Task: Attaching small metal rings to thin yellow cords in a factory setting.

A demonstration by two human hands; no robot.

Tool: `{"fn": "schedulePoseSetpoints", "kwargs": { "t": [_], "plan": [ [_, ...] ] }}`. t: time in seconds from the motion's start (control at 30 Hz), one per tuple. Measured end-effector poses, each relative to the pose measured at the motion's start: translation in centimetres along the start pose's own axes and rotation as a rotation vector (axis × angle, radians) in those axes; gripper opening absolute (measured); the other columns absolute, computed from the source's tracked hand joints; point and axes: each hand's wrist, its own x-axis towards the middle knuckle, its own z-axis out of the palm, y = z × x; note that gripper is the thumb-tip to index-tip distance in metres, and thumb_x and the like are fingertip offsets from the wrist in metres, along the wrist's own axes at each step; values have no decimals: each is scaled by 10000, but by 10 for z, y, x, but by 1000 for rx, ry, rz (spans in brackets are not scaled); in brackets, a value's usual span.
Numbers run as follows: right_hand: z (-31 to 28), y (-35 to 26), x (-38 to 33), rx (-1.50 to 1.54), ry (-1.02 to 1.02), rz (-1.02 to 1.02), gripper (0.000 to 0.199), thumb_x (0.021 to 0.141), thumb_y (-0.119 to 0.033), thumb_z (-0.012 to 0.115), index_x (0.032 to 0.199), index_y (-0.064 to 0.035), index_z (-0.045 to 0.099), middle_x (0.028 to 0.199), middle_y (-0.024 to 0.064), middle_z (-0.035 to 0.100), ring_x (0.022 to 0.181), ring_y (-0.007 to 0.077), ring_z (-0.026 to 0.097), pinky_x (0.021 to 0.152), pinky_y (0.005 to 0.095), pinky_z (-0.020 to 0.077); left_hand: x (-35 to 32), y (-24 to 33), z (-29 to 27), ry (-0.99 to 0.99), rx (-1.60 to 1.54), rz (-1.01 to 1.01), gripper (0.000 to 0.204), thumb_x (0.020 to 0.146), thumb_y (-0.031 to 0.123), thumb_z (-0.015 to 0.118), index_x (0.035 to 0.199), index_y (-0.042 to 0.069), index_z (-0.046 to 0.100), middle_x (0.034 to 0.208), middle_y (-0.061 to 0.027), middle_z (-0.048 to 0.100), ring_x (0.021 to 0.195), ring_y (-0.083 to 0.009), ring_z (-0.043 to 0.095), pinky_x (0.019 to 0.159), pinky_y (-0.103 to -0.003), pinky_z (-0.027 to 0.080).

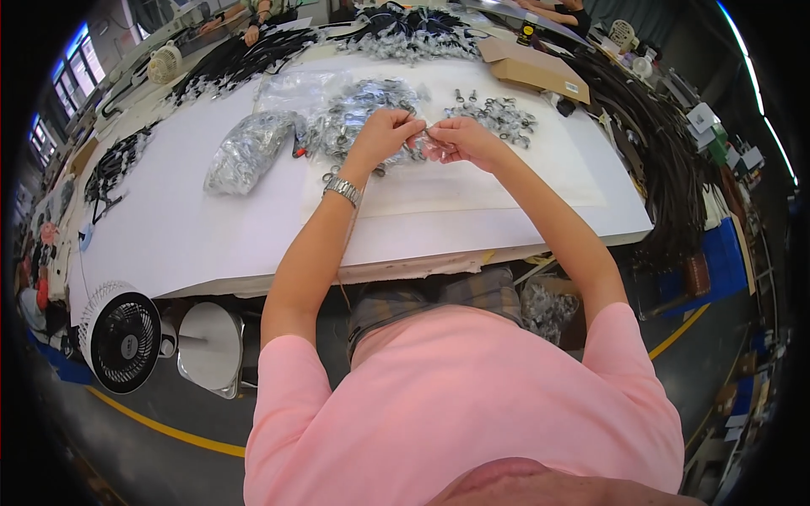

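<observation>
My left hand and my right hand meet over the white table, both closed in a pinch. Between their fingertips is a small clear plastic bag; whether a metal part sits inside it is too small to tell. Just behind my left hand spreads a heap of small metal fittings in clear plastic. Beyond my right hand lies a looser group of metal clasps, some seemingly wrapped in plastic. To the left rests a large, full clear plastic bag, with a red-and-black tool beside it.
An open cardboard box sits at the back right of the white table. Bundles of black straps lie along the far side, with dark strips hanging at right. A fan stands front left. Other people work across the table.
</observation>
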Motion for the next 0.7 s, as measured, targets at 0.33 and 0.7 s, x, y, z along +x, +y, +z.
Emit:
{"fn": "schedulePoseSetpoints", "kwargs": {
  "t": [0.33,0.7],
  "plan": [
    [-6,7,17,-18,-194,35,234,1030,-318,647,975,-97,699,883,7,703,796,86,654,748,250,537,-8,-1,-3,57,313,81,355,985,272,675,757,0,659,575,-49,588,529,-100,475,516,-306,379],
    [-14,26,21,92,-183,52,262,1034,-348,637,1023,-97,713,869,18,743,762,93,685,718,252,547,-8,8,14,151,311,90,191,941,150,702,870,-25,678,674,-106,646,578,-160,603,566,-307,456]
  ]
}}
